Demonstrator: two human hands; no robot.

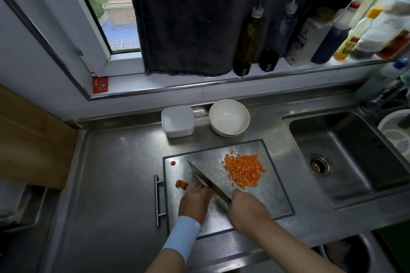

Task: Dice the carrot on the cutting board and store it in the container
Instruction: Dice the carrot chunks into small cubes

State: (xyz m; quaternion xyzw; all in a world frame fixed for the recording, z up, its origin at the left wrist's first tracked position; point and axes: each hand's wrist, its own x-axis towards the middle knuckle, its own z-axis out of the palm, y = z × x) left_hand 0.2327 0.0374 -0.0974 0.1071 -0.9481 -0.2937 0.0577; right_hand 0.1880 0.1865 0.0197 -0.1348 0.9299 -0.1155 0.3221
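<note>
A steel cutting board (261, 201) lies on the counter. A pile of diced carrot (244, 169) sits on its far right part. My right hand (246, 208) grips the handle of a knife (206, 180), the blade angled across the board. My left hand (195, 200), fingers curled, holds down carrot strips against the blade; little of them shows. A few carrot sticks (181, 184) lie beyond the left fingers, and a small carrot end (173, 163) rests at the far left corner. A white square container (177, 121) stands behind the board.
A white bowl (229, 117) stands beside the container. The sink (346, 157) lies to the right, with a white strainer (397, 133) at its far edge. Bottles (248, 40) line the window sill. A wooden board (31, 139) leans at the left.
</note>
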